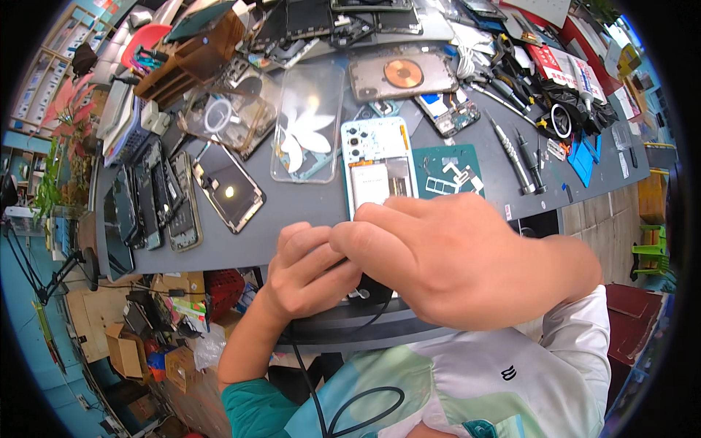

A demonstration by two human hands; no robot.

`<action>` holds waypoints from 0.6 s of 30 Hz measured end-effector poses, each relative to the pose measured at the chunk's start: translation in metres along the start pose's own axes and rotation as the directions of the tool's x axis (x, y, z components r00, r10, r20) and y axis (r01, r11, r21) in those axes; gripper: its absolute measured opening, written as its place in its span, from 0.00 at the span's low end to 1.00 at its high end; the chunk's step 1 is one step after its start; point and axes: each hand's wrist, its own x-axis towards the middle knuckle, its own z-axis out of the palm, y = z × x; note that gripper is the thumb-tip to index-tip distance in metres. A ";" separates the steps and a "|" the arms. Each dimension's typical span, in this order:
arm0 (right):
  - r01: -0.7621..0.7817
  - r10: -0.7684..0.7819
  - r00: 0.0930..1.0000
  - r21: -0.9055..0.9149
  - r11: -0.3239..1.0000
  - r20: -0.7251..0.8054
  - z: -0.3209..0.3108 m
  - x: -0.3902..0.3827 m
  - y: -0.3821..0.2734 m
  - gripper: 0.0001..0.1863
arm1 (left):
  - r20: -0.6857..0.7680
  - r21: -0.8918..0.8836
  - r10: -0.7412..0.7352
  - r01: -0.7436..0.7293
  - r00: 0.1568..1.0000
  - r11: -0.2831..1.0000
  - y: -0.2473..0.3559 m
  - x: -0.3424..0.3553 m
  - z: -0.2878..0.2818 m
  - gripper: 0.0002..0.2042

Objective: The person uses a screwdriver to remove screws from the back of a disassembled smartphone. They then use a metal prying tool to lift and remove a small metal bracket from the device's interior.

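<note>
Your curled right hand [445,263], I can't tell around what, sits nearer the phone [377,166] pointing from the table's [286,208] front edge.

Shirt [467,372]: white, with pale green and blue areas
Left sleeve [252,404]: teal
Right sleeve [584,336]: white
Chest emblem [509,374]: small, black
Left hand [310,274], right hand [445,266]: bare

Brought close together before the torso, with left hand [310,274] overlapped at the fingers by right hand [449,263]. Raised steeply on the left, along left forearm [252,339], to a wrist set below curled fingers. Extended inward from the right, along right forearm [562,266], with back of hand uppermost and index finger bent. Concealed at the right fingertips; impossible to judge for closure on either side.
</note>
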 end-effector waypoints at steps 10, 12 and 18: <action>0.016 -0.016 0.999 -0.016 1.000 0.051 -0.005 0.001 -0.003 0.12 | 0.039 0.003 0.011 -0.011 0.999 1.000 0.005 0.011 -0.008 0.14; -0.007 0.025 0.990 -0.136 0.991 0.137 -0.011 0.001 -0.008 0.12 | 0.050 -0.003 0.011 -0.011 0.999 1.000 0.002 0.007 -0.010 0.16; 0.065 -0.066 0.998 -0.078 0.995 -0.003 -0.004 0.003 -0.005 0.13 | 0.030 -0.029 0.017 -0.016 0.999 0.999 0.002 0.008 -0.007 0.16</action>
